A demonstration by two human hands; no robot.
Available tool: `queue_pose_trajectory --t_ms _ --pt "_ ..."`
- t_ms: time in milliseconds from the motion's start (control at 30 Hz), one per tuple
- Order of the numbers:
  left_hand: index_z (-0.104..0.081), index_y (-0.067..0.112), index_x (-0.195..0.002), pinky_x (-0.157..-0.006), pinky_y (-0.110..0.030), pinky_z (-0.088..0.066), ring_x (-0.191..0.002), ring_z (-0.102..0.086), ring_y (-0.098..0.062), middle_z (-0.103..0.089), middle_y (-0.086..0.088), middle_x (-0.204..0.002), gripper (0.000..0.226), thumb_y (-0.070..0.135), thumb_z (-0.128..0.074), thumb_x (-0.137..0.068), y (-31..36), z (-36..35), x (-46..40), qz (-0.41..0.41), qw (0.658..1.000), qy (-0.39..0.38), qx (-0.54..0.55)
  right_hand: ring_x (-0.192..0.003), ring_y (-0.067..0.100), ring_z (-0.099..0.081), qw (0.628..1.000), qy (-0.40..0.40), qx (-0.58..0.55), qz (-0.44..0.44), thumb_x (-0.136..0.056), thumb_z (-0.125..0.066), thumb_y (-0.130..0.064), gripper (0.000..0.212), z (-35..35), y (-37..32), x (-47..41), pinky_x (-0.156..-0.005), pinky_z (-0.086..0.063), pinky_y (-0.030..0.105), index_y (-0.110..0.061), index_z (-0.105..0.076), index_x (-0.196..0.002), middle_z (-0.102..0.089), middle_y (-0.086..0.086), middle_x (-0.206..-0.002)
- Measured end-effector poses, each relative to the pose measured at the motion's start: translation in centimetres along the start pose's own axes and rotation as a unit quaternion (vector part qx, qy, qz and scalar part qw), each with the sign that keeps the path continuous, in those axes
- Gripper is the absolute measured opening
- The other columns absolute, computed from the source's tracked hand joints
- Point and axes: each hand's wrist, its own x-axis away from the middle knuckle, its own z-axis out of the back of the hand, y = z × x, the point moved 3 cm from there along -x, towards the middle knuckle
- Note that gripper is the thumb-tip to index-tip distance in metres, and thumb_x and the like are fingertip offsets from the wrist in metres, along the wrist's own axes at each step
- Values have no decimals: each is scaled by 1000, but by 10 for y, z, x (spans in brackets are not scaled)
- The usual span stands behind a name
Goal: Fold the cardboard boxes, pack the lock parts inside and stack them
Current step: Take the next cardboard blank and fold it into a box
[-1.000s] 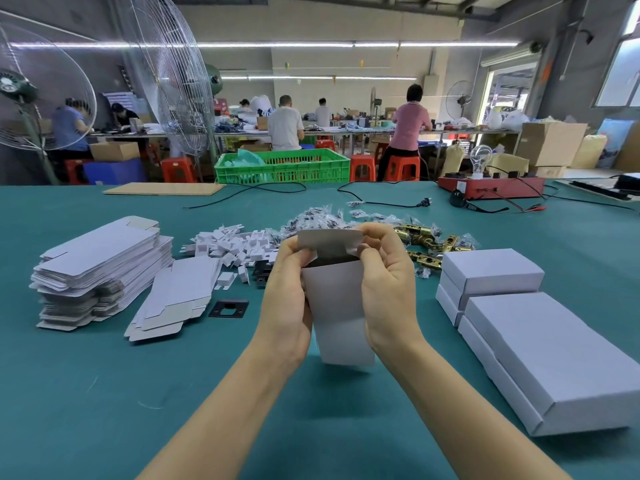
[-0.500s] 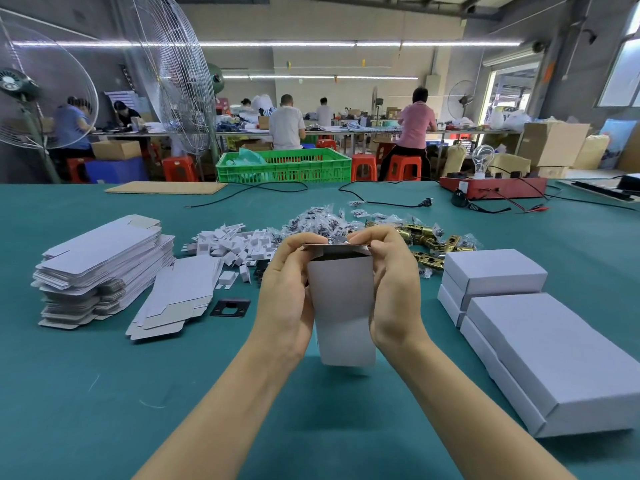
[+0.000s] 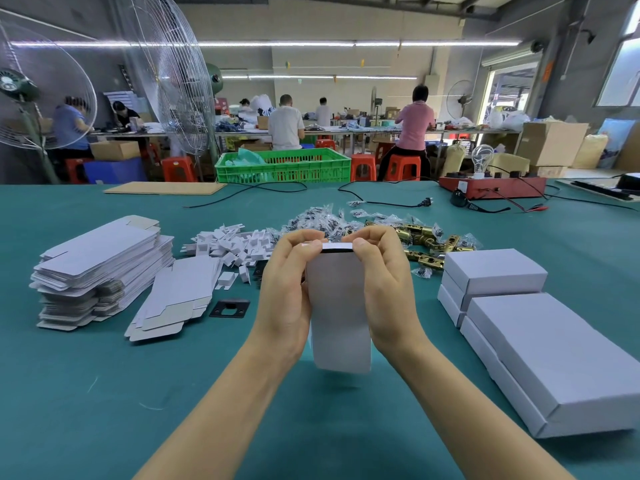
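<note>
Head view, centre of frame: one white cardboard box (image 3: 337,306), held upright above the teal table (image 3: 104,410), its top flap nearly down with a thin dark slit left along the upper edge.

Step in hand, as I judge it: closing the top flap. To do it well, press both corners down evenly so the tuck tab slides inside the front wall instead of buckling, and keep the sides from being squeezed, so the box stays square for stacking.

Left hand (image 3: 289,299): fingers curled round the box's left side, thumb and forefinger pinching the top left corner.

Right hand (image 3: 386,292): curled round the right side, thumb and forefinger pressing on the top right corner. Neither hand is open; both grip the same box.

Outward, left of frame: a tall stack of flat box blanks (image 3: 100,268); just beside it a smaller fanned pile of blanks (image 3: 173,299); a black strike plate (image 3: 229,308) lying near that pile.

Behind the hands: a heap of small white card inserts (image 3: 228,244), bagged screws (image 3: 311,220), and brass latch parts (image 3: 426,240) toward the right.

Right of frame: finished white boxes (image 3: 540,341) stacked in rows, lower right.

Whether lock parts are already inside the held box cannot be told.
</note>
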Motion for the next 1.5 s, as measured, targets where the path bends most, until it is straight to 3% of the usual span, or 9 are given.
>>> queue_pose_trajectory --t_ms 233,400,533,633,900,1167,1400,1500 --pt "-62 20 -105 -57 -21 -49 -68 -60 -10 -63 -4 -86 16 10 -52 -97 0 2 -1 -3 1000 17 -8 -76 -5 -52 1000 6 18 -2 -95 -51 -23 4 2 3 0 -68 -42 12 -25 -55 -94 -59 -17 -86" --pt "-63 20 -104 -58 -21 -50 -68 -60 -9 -63 0 -82 17 9 -52 -98 -2 2 0 -9 1000 23 -6 -72 2 -50 999 16 45 11 -99 -50 -17 10 2 2 0 -67 -42 17 -26 -54 -96 -57 -20 -86" --pt "-65 24 -102 -53 -19 -49 -64 -59 -6 -63 4 -75 18 11 -53 -97 -1 0 1 -23 999 24 -11 -87 15 -56 997 18 66 31 -100 -48 -15 17 -1 -3 1 -81 -47 36 -29 -56 -97 -59 -2 -101" --pt "-65 24 -97 -53 -20 -49 -65 -59 -8 -66 5 -79 18 10 -53 -97 0 0 1 -32 999 30 -20 -88 22 -56 997 20 72 32 -101 -46 -15 18 -2 -5 1 -82 -47 43 -28 -57 -96 -59 3 -102" --pt "-65 22 -91 -54 -20 -48 -65 -58 -8 -65 3 -77 19 8 -54 -96 0 -1 1 -33 998 41 -28 -86 17 -55 997 28 69 35 -101 -46 -15 19 -2 -4 1 -80 -46 38 -29 -57 -94 -60 0 -99" --pt "-67 19 -90 -52 -18 -47 -63 -59 -6 -67 7 -74 18 6 -56 -95 1 -1 1 -40 998 45 -27 -90 22 -57 996 31 68 39 -101 -47 -14 16 -1 -4 1 -81 -47 40 -25 -57 -95 -61 2 -100" --pt "-68 20 -85 -54 -21 -47 -66 -59 -7 -67 6 -74 21 3 -58 -93 1 2 0 -37 998 39 -29 -78 12 -53 998 23 57 26 -100 -48 -16 15 0 1 2 -72 -44 28 -28 -54 -92 -58 -15 -85" --pt "-70 22 -80 -56 -22 -47 -67 -59 -7 -67 7 -74 25 2 -60 -90 2 4 -2 -39 998 39 -27 -79 14 -53 998 11 55 27 -99 -50 -16 10 -1 1 2 -72 -44 32 -23 -53 -94 -57 -9 -85"
